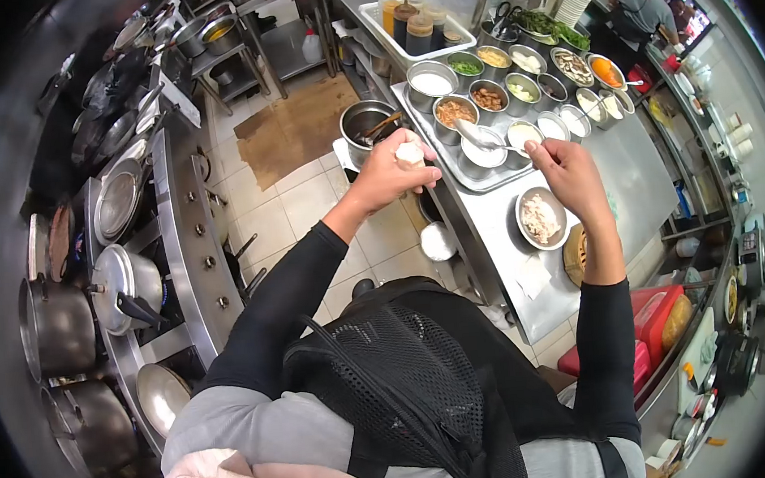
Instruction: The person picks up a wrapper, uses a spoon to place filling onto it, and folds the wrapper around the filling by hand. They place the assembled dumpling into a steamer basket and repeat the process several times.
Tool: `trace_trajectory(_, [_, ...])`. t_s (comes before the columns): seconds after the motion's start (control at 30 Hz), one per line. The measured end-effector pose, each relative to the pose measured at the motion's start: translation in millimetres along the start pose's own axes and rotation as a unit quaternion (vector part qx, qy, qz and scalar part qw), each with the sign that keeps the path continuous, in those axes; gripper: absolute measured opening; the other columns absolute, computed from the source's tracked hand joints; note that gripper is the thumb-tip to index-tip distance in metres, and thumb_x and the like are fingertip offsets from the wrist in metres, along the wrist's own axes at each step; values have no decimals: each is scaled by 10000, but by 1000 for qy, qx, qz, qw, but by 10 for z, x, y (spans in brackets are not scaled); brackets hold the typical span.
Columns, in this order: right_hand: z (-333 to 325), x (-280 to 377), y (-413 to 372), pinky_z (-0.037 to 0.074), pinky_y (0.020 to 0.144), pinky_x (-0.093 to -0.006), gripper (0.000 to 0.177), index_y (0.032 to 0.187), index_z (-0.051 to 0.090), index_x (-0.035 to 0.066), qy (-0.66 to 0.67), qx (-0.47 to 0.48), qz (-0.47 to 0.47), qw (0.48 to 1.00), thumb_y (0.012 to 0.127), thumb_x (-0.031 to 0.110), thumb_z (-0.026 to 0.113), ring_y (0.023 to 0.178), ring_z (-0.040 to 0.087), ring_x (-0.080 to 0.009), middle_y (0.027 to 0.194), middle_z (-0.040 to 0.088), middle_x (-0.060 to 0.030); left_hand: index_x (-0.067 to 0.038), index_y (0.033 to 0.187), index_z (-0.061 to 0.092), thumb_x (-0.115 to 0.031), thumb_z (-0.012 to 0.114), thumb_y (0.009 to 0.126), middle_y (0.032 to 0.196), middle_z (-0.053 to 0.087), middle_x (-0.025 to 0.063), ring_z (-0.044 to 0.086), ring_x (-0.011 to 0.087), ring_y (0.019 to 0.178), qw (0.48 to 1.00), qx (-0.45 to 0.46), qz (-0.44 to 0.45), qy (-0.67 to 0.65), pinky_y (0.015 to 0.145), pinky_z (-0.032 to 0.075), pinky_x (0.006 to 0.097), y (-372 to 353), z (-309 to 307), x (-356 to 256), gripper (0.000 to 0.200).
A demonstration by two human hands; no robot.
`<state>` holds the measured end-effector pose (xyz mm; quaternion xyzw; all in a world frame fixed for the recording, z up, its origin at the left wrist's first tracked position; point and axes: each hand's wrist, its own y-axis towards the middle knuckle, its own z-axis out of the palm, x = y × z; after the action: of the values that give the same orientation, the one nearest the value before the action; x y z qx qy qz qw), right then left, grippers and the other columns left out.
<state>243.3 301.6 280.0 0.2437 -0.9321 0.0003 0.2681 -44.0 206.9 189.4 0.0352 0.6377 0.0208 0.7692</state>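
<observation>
My left hand (385, 176) curls closed around a small whitish lump (409, 154), held up beside the counter's edge. My right hand (568, 170) pinches the handle of a metal spoon (480, 134). The spoon's bowl is over a steel container of white seasoning (481, 155). Just below my right hand, a steel bowl (526, 238) holds pale shredded food (540, 218). Around the spoon stand several tins, including one of orange-brown bits (456, 111) and one of white powder (431, 83).
A white tray (371, 10) with sauce bottles (418, 34) stands at the counter's far end. A round bamboo steamer (574, 255) sits near my right wrist. Stove burners with a lidded pot (119, 282) line the left. Another person (643, 7) works at the far right.
</observation>
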Motion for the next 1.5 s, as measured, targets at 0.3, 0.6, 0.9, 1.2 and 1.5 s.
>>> trace_trajectory(0.3, [-171,781,161,503,647,-497,442,771,711,71,-78,-63,-106,989,969,456,620,747,658,-414,732,671,-174,-85,866,638,-205,914,764,821,655,-33,591,65,775,988,-20,70,134,690,507,259,152,-17,267,318])
trace_trajectory(0.6, [-10,166,-263,472,618,-468,438,779,699,34,32,-8,-10,999,980,411,606,679,633,-393,699,637,-199,-37,967,693,-178,820,843,820,693,9,662,87,773,977,-51,4,208,731,535,264,-297,-328,380,227])
trace_trajectory(0.9, [1253,-450,-1187,374,596,-298,391,811,728,15,281,26,163,945,1014,333,625,632,452,-88,634,515,19,-73,874,665,-263,839,826,734,645,-6,599,92,640,962,-90,-57,253,591,502,279,-588,-257,726,262])
trace_trajectory(1.2, [947,-438,-1076,455,652,-369,409,869,703,-14,248,-76,100,960,1035,334,566,644,556,-203,666,610,-124,-77,895,663,-305,828,831,794,655,6,597,108,751,963,-66,-10,260,721,500,303,-387,-88,643,288])
trace_trajectory(1.5, [1308,-311,-1381,473,622,-305,189,978,650,12,223,-19,81,971,1011,194,610,635,560,-132,725,635,-58,-77,882,662,-296,842,819,778,664,8,605,108,724,956,-131,-24,262,696,512,310,-728,-266,857,289])
